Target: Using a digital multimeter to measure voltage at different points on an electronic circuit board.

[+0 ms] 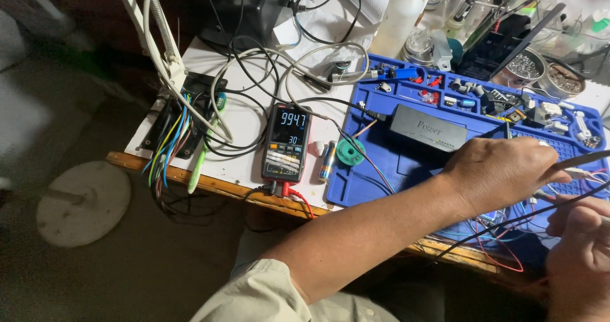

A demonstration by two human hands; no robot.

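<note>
Left hand [502, 173] pinching thin wires [588, 174], black box [427, 127] behind

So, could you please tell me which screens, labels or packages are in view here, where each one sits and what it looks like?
Meter: upright near the table's front edge, left of the blue mat; a dark slab with a lit screen of pale digits.
Black box: on the blue mat, beyond the left hand; flat, rectangular, with pale lettering on top.
Battery: beside the meter; a small cylinder with a blue and gold label.
</note>
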